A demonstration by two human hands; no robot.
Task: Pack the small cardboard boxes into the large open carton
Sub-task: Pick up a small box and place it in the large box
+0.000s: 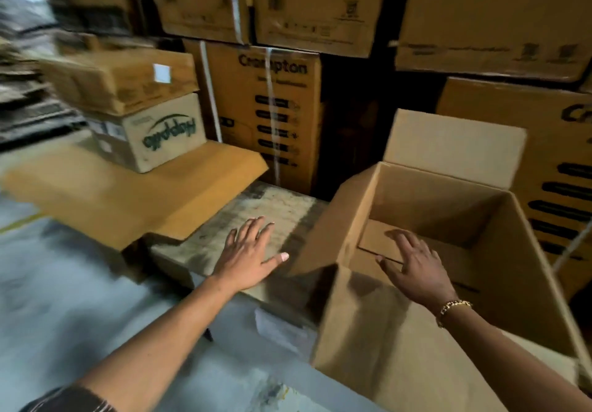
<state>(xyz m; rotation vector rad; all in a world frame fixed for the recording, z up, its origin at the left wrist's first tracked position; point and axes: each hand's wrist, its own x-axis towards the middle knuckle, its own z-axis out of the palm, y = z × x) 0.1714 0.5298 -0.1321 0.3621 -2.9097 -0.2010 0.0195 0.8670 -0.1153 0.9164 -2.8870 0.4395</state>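
The large open carton (519, 251) stands at the right with its flaps up. My right hand (416, 264) reaches down inside it, fingers spread, just above a small cardboard box (381, 238) lying on the carton's floor. My left hand (250, 254) hovers open, palm down, over a worn flat box (272, 206) just left of the carton. Two more small boxes are stacked at the left: a plain one (125, 78) on top of one with green print (153, 133).
Tall printed cartons (278, 114) are stacked like a wall behind and to the right. A flat cardboard sheet (128, 190) lies under the stacked boxes at the left. Grey floor (64, 299) spreads at the lower left. The left edge is blurred.
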